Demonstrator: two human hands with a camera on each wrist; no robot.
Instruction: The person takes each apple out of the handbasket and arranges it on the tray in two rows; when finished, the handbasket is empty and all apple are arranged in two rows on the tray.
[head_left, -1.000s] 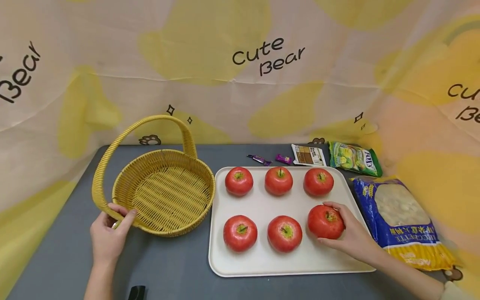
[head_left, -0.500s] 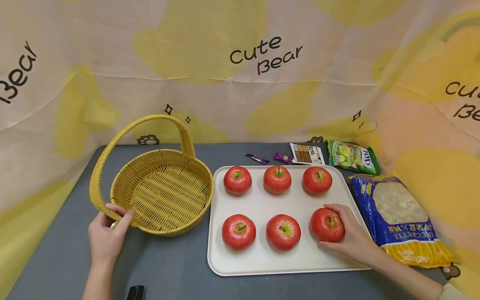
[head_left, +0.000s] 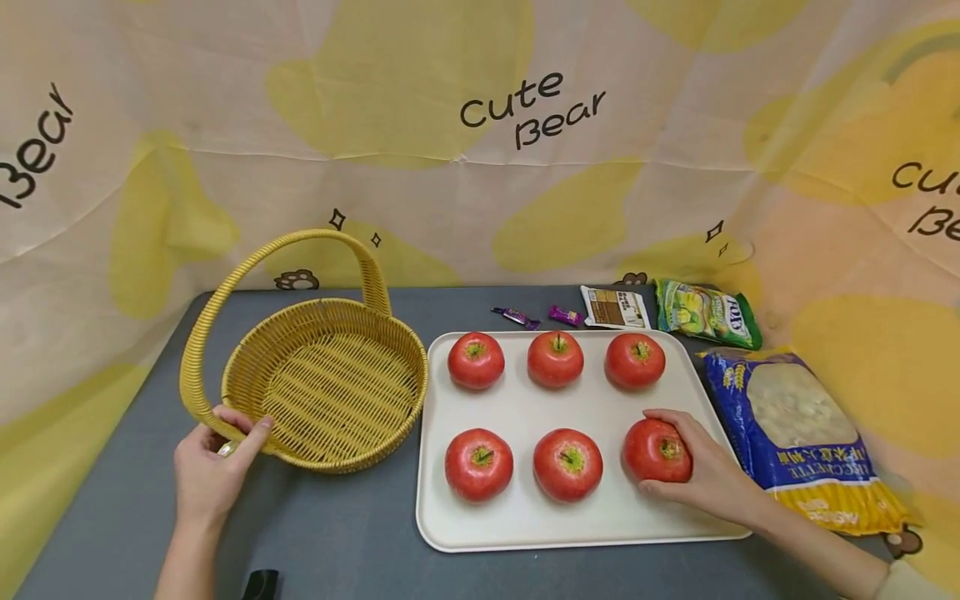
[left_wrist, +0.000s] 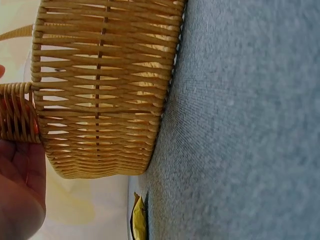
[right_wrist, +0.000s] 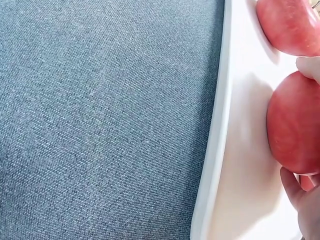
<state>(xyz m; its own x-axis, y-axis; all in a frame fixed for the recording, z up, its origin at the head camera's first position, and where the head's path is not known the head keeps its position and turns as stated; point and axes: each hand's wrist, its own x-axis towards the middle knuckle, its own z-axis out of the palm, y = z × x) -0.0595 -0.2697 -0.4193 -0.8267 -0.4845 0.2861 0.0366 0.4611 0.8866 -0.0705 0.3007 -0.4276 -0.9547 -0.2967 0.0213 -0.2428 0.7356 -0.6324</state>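
Observation:
On the left, a yellow woven basket (head_left: 422,350) stands with nothing in it, its tall arched handle (head_left: 193,358) raised. My left hand (head_left: 212,475) grips the foot of that handle, thumb over the near rim; in the left wrist view, fingers wrap the handle (left_wrist: 19,112) beside the basket wall (left_wrist: 100,95). A white tray (head_left: 525,408) bears two rows of red apples. My right hand (head_left: 705,471) holds the front right apple (head_left: 651,450) between thumb and fingers. In the right wrist view, this apple (right_wrist: 297,125) sits close over the tray floor, fingers on two sides.
Behind the tray lie two small purple candies (head_left: 565,316), a brown and white packet (head_left: 615,308) and a green bag (head_left: 705,312). A blue and yellow pasta bag (head_left: 802,408) lies right of the tray. A black object (head_left: 261,585) shows at the front edge.
The apple in my right hand has come down a little, slightly rightward and nearer to me, its stem end tilting more to the right. My left hand keeps its grip on the basket handle.

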